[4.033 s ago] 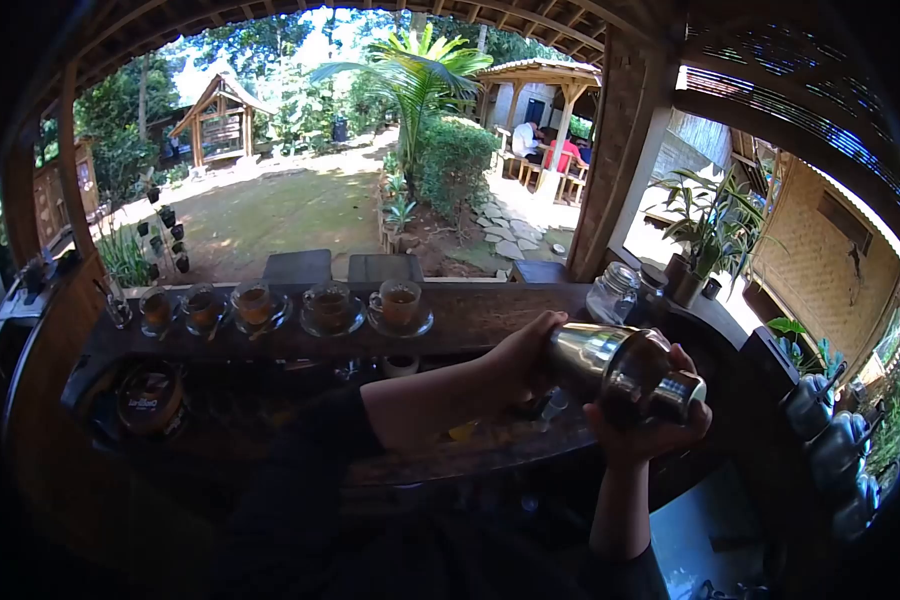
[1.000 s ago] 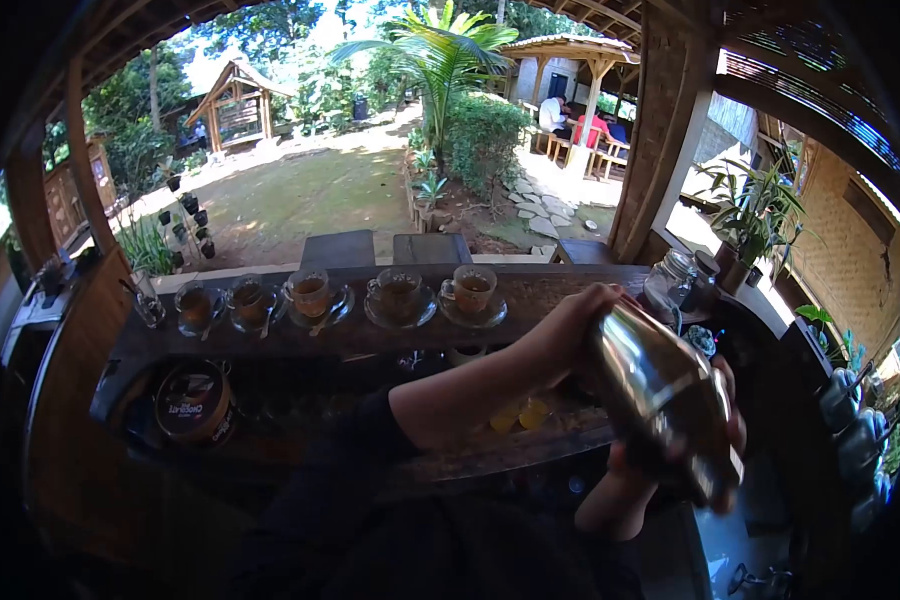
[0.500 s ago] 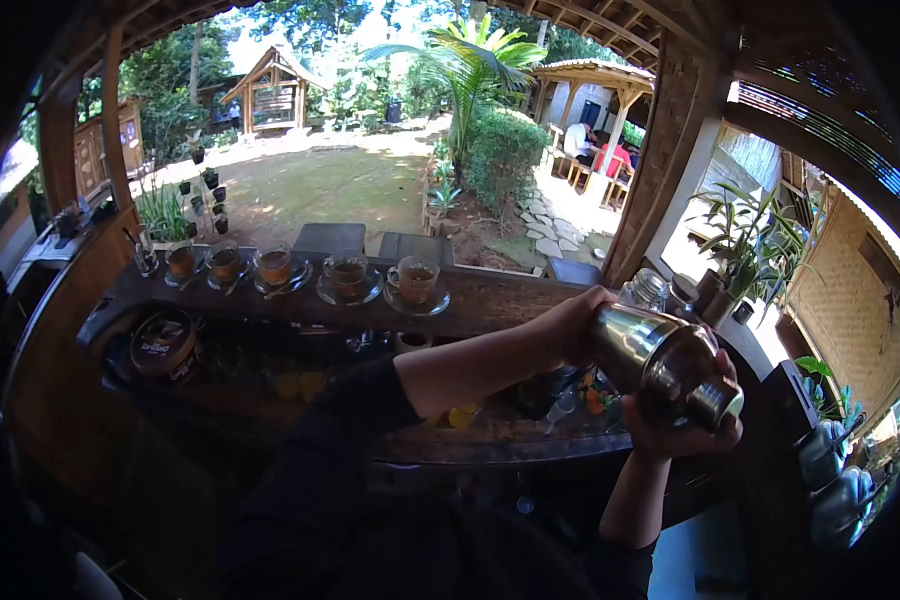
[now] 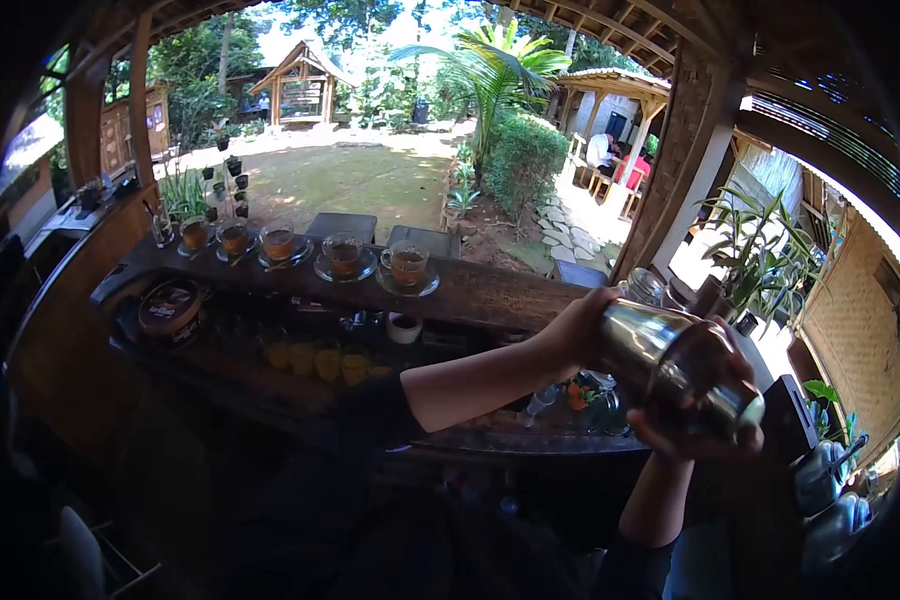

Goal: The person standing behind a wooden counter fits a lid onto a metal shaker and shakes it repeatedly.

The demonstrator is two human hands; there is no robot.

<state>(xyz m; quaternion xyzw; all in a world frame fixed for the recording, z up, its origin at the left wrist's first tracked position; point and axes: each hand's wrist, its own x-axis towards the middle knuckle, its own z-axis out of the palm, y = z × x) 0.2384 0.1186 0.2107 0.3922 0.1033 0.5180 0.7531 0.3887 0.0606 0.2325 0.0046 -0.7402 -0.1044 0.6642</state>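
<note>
A shiny metal cocktail shaker [image 4: 650, 340] is held tilted at the right, its base up and left and its cap end down and right. My left hand [image 4: 582, 328] is closed round the base. Round the cap end my right hand [image 4: 695, 440] wraps its fingers, partly hidden by the shaker. Behind the shaker, on the wooden counter, a glass jar [image 4: 644, 286] is partly covered. Below it, small orange fruits [image 4: 577, 395] and a clear glass [image 4: 542, 402] are near my forearms.
A row of glass cups of brown drink on saucers, the nearest cup [image 4: 408, 264] at the right end, lines the raised counter ledge [image 4: 490, 295]. Lower down are several glasses of yellow liquid [image 4: 328, 362], a round brown tub [image 4: 170, 310] and a white cup [image 4: 404, 328].
Both hands remain on the shaker, which has shifted slightly right and downward relative to my view. The view has turned a little, revealing more of the yellow glasses.
</note>
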